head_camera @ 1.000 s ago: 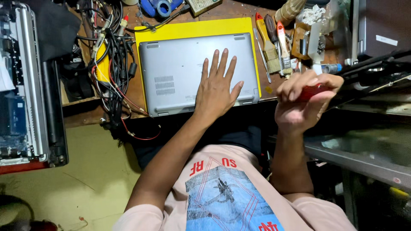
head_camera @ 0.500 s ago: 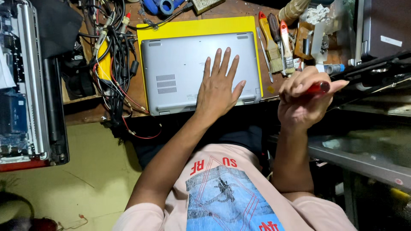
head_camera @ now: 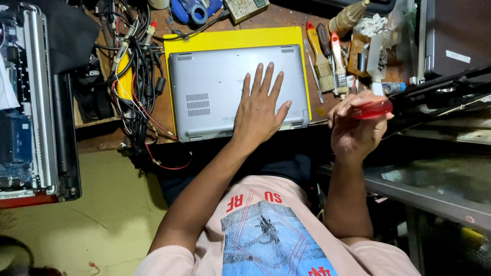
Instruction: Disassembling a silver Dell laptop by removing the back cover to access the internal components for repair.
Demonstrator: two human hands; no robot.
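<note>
Surface: cluttered wooden workbench [head_camera: 271,18], seen from above, with a yellow mat [head_camera: 232,39] lying on it.
Laptop: silver laptop [head_camera: 215,89], lid shut and underside up, lies on the yellow mat; a vent grille shows at its left part.
Left hand: left hand [head_camera: 261,110] lies flat on the laptop's right half near its near edge, fingers spread wide, holding nothing.
Right hand: right hand [head_camera: 355,125] is raised just right of the laptop, closed around a red-handled screwdriver [head_camera: 372,109].
Left of laptop: tangle of black and red cables [head_camera: 135,76].
Far right: paintbrush [head_camera: 321,59] and other hand tools beside the mat.
</note>
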